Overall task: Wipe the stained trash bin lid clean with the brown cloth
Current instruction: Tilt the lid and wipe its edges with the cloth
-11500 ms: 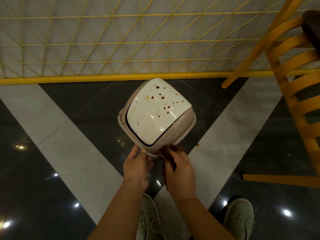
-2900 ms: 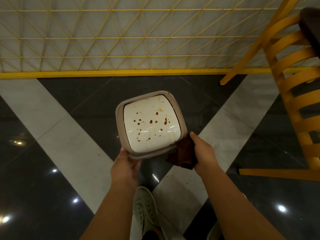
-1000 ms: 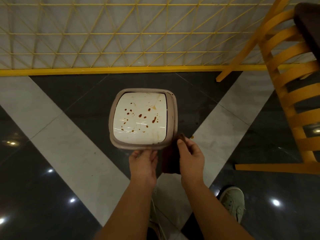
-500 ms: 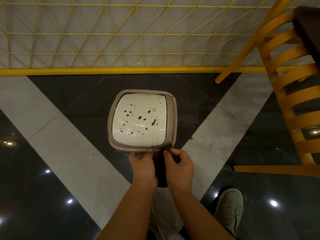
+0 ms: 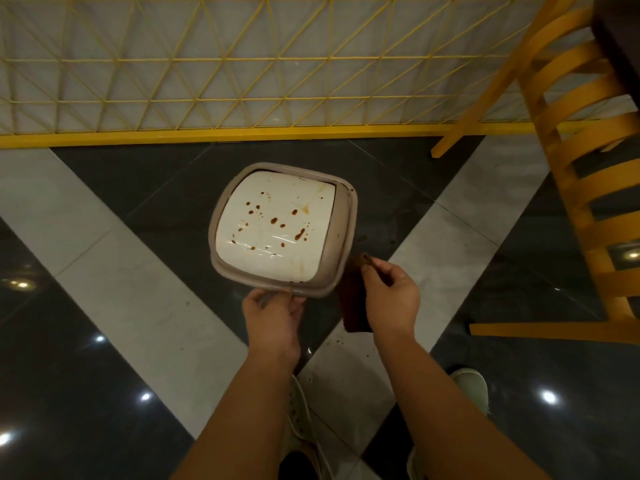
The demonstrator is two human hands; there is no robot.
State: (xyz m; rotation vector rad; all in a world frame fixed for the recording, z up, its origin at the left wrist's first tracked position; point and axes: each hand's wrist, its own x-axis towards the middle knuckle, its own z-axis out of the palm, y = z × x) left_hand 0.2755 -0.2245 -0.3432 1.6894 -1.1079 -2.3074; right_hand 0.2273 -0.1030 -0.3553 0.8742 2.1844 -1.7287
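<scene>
we hold the lid [image 5: 277, 226] in the air above the dark floor [image 5: 138, 188], in the middle of the view. our left hand [image 5: 275, 318] grips its near rim, with the fingers closed on the edge. the lid is tilted a little, with its white panel facing up to us. brown spots [image 5: 273, 220] lie across the middle of this panel, and a thin brownish streak goes to its far right corner. the beige frame goes all around the panel.

our right hand [image 5: 391, 299] is just beside the lid, at its near right corner. it holds the cloth [image 5: 351, 306], pinched between thumb and fingers, and the cloth hangs down from the hand. the cloth is next to the frame, but we cannot tell if it touches it. it is not on the white panel.

a yellow chair [image 5: 588, 168] stands at the right, well apart from the lid. a yellow grid fence [image 5: 242, 64] runs along the far side. two pale shoes [image 5: 471, 386] show on the floor below our arms.
</scene>
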